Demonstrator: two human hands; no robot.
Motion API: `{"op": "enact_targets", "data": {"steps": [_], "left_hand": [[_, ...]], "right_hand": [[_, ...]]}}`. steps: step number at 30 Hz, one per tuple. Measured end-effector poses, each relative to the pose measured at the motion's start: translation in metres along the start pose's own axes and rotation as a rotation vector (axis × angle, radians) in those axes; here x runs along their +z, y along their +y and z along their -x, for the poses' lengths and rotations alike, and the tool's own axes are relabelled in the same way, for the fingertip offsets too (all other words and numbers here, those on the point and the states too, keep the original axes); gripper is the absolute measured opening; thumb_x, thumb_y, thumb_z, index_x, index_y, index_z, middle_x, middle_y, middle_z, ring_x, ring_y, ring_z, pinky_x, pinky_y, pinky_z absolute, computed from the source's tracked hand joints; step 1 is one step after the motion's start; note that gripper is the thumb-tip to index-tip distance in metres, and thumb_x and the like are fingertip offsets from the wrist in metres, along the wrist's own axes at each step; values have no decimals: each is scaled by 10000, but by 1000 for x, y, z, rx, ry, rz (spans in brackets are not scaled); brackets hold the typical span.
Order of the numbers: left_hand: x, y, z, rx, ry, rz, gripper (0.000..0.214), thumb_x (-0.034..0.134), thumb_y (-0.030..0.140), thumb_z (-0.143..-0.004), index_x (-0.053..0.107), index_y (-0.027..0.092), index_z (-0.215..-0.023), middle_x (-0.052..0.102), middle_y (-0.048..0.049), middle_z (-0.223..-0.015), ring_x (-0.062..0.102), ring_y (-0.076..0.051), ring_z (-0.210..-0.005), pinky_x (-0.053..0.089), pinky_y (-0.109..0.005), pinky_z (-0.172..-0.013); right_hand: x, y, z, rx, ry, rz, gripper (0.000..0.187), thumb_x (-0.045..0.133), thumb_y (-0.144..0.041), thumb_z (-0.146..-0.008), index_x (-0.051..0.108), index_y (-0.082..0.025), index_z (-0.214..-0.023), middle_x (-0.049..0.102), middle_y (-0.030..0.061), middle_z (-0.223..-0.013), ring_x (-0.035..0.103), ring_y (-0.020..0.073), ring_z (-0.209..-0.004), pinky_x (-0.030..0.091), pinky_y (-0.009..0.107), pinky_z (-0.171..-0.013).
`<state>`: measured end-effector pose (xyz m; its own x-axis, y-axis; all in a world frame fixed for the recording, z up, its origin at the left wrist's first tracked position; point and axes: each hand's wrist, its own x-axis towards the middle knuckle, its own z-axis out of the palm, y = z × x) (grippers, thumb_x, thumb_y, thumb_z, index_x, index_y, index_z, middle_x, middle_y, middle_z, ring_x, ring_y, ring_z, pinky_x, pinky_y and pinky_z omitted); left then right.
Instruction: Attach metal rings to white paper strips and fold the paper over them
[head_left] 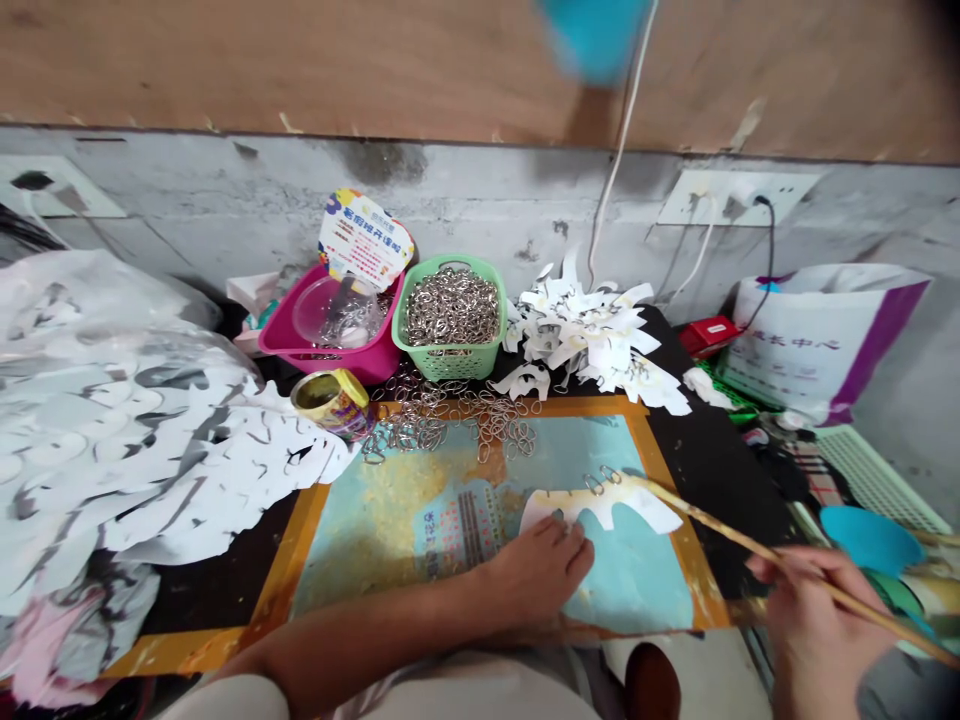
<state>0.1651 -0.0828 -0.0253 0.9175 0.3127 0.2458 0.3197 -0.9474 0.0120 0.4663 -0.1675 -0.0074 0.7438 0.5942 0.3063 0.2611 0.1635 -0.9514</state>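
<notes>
My left hand (536,565) rests with its fingers laid on the near left part of a curved white paper cutout (652,512), pressing it to the blue board (337,570). A few oval metal rings (594,485) stand along the cutout's upper edge, where the surface looks yellowish. On the right, my right hand (814,625) is closed around a long, thin wooden stick (724,530). Its far end meets the cutout's upper right edge; whether that end has bristles I cannot make out. Loose metal rings (427,425) lie scattered beyond the cutout.
A green basket (450,362) full of rings stands beside a pink basket (330,362) at the back. An open can (330,403) sits before them. Cut white papers pile up at left (187,440) and back right (600,340). A printed bag (802,340) leans at far right.
</notes>
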Motion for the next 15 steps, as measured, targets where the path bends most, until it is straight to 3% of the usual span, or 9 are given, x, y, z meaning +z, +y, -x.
{"op": "enact_targets", "data": {"steps": [3, 7, 9, 15], "left_hand": [[-7, -1, -2, -2, -36, 7, 338, 560, 251, -934, 557, 89, -1231, 560, -192, -1334, 640, -258, -967, 491, -391, -915], [-9, 0, -2, -11, -36, 14, 299, 543, 252, -942, 572, 100, -1198, 594, -194, -1278, 633, -259, -963, 487, -394, -910], [-6, 0, -2, -10, -26, 12, 290, 536, 259, -945, 576, 103, -1186, 612, -196, -1246, 629, -265, -971, 484, -397, -917], [-3, 2, -2, -12, -45, 7, 308, 547, 255, -939, 561, 90, -1199, 595, -202, -1244, 622, -272, -981, 469, -401, -940]], "right_hand": [[4, 1, 2, 63, -99, 5, 155, 778, -273, -689, 664, -178, -731, 640, -8, -591, 579, 176, -464, 443, 302, -463], [10, -2, 1, -40, 134, -24, 90, 738, -216, -689, 657, -182, -705, 623, -30, -588, 557, 152, -435, 454, 294, -473], [11, -4, 3, -74, 154, -44, 94, 733, -232, -695, 652, -185, -703, 616, -30, -580, 550, 160, -424, 449, 301, -459], [4, -4, 22, -13, -136, 134, 174, 737, -328, -783, 661, -176, -750, 656, 8, -594, 578, 169, -476, 449, 276, -452]]}}
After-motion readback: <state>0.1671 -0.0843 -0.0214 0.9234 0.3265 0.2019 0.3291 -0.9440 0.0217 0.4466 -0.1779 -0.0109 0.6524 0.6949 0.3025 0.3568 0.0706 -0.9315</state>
